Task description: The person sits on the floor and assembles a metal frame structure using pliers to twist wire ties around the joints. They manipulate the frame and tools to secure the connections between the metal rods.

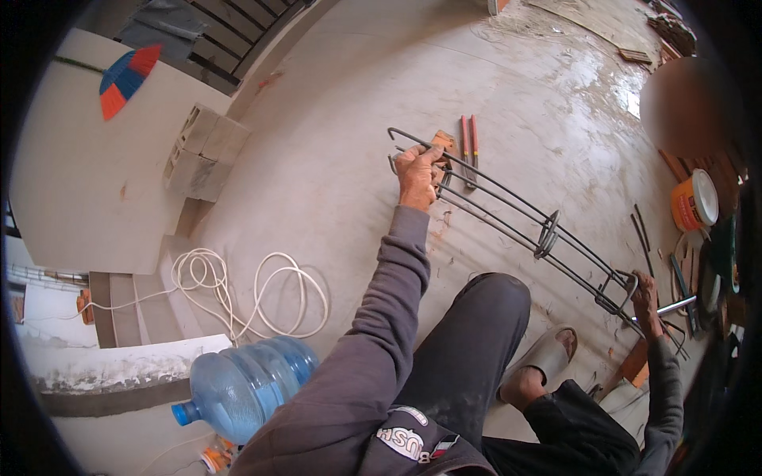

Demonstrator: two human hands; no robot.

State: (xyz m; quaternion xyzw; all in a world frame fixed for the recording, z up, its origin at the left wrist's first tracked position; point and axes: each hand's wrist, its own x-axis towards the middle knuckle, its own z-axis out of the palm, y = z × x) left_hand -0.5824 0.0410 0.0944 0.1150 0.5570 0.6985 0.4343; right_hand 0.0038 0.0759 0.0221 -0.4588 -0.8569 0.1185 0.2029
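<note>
A long, narrow rebar cage slants from the upper middle down to the right, its thin dark bars joined by stirrups, with hooked ends at the left. My left hand is closed round the bars near those hooked ends. At the opposite end my right hand closes on the cage beside a stirrup; its fingers are partly hidden. An orange brick lies just behind my left hand, under the cage end. Beside it are red-handled cutters, their jaws partly behind the bars. A silver rod shows next to my right hand.
A blue water jug lies at lower left, near a coiled white cable. Concrete blocks and a broom are at far left. Loose bars and an orange-and-white bucket are at right. My sandalled foot is below the cage.
</note>
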